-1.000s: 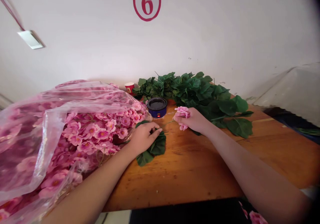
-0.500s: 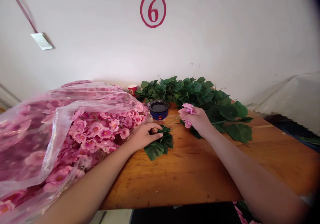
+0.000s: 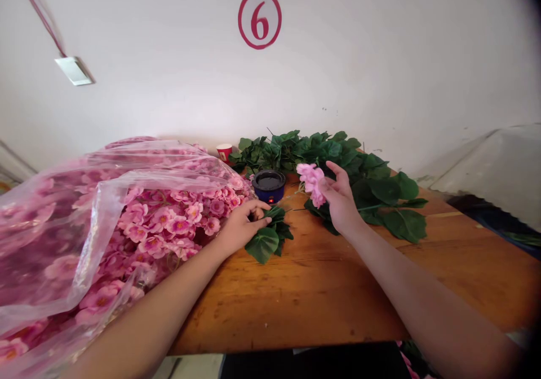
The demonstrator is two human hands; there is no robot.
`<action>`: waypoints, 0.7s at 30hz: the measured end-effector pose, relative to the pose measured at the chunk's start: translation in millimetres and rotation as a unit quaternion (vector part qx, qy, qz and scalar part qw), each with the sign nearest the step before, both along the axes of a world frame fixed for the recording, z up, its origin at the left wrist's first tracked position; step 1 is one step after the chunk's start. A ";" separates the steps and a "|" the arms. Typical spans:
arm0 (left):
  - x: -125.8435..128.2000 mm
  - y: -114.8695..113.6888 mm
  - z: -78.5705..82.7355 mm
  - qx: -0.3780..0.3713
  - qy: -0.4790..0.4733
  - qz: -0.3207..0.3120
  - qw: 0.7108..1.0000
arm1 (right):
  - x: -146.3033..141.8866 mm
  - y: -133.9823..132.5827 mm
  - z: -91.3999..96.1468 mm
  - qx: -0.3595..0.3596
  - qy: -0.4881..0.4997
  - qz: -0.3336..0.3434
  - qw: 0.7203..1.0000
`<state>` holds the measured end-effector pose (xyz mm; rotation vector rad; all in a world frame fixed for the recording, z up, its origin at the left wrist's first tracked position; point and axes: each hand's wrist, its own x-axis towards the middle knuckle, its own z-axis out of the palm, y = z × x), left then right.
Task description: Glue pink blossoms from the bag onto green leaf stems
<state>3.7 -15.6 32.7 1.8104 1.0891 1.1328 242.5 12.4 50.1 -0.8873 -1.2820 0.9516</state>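
Holding the two pieces apart, we have our left hand (image 3: pixel 240 227) pinching a leaf sprig (image 3: pixel 266 241) that lies on the desk (image 3: pixel 338 289) just in front of the blue pot (image 3: pixel 269 185). Our right hand (image 3: pixel 340 201) holds a pink flower (image 3: pixel 311 180) up to the right of the pot, with its outer fingers spread. The flower and sprig are not joined. Compared with half a second ago, the right hand is higher and more open.

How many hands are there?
2. The left hand grips a green leaf sprig on the wooden table; the right hand holds a pink flower beside the blue pot. No others show.
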 end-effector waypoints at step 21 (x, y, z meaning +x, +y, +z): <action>-8.1 -21.0 35.8 -0.151 -0.480 0.013 0.864 | -46.9 -42.3 -25.0 -0.019 -0.212 0.359 0.909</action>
